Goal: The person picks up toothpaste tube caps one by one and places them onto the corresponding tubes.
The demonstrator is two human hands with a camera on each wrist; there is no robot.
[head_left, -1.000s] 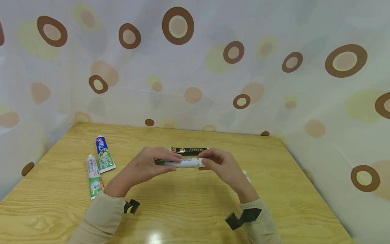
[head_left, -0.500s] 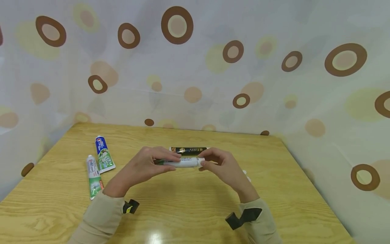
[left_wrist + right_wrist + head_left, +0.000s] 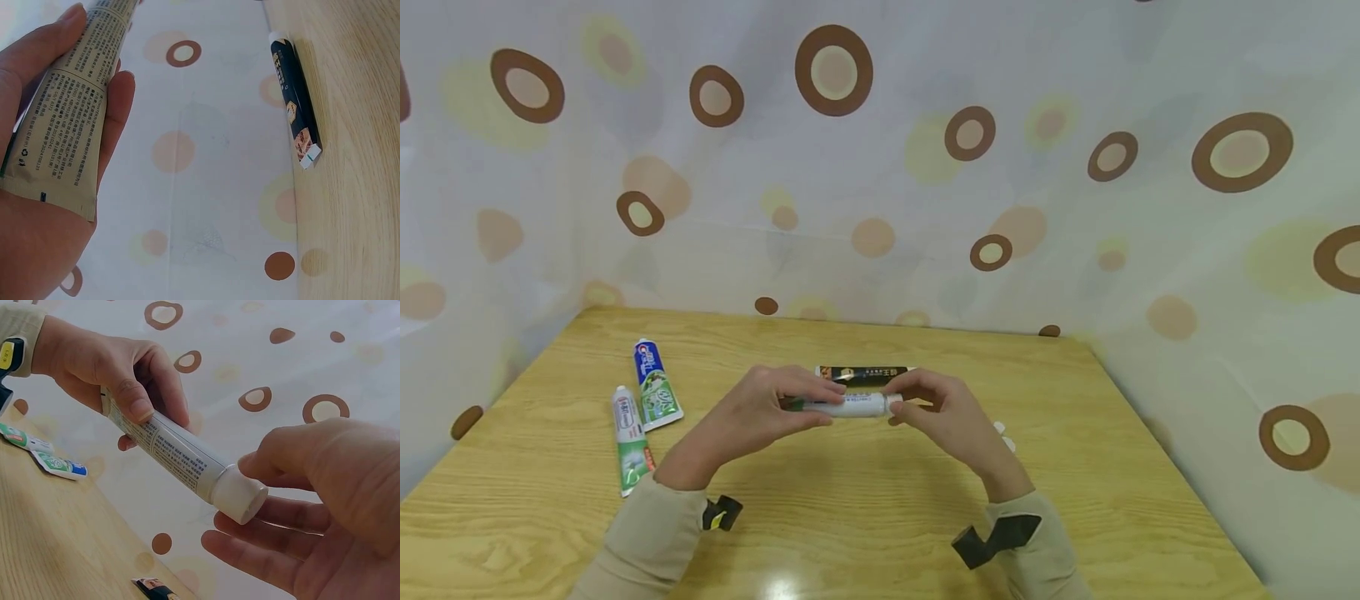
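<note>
A white toothpaste tube (image 3: 857, 406) with a green end lies level between my hands, above the table. My left hand (image 3: 760, 412) grips its body toward the flat end, thumb on one side and fingers on the other. In the left wrist view, small dark print covers the tube's back (image 3: 69, 119). My right hand (image 3: 951, 421) pinches the white cap (image 3: 239, 495) between thumb and fingers; the cap sits on the tube's end. Behind the held tube, a black toothpaste tube (image 3: 865, 376) lies on the table.
On the left of the wooden table (image 3: 850, 517) lie a blue-and-green toothpaste tube (image 3: 657, 383) and a white-and-green one (image 3: 631, 437). Small white objects (image 3: 1006, 437) lie by my right wrist, partly hidden. A patterned sheet (image 3: 880, 183) rises behind the table.
The head view has shifted slightly, so the scene sits a little lower. Both hands keep their hold on the tube and cap; the right fingers shift only slightly at the cap.
</note>
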